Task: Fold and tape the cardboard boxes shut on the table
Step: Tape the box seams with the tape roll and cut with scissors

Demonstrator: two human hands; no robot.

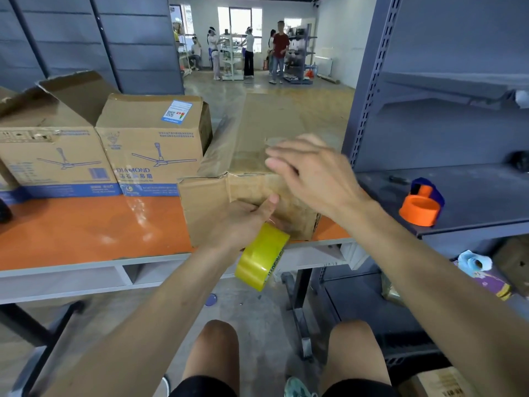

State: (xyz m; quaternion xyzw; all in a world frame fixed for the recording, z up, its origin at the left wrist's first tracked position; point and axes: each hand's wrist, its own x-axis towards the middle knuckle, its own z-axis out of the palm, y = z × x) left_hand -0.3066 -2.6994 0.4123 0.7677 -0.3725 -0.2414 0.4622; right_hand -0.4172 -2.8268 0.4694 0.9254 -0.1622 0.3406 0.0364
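A yellow tape roll [262, 256] is gripped in the left hand [243, 222] at the tabletop's [86, 230] front edge, with the thumb laid on the near face of the plain cardboard box [257, 138]. The right hand [312, 173] is held flat, fingers straight, over the box's top near edge. Bare orange surface is seen to the left. Two printed boxes [151, 144] are set farther back, and a shelf rack [369, 81] stands close on the right.

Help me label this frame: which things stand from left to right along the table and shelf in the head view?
From the left: open-flapped fan box → closed fan box → plain brown box → orange tape dispenser.
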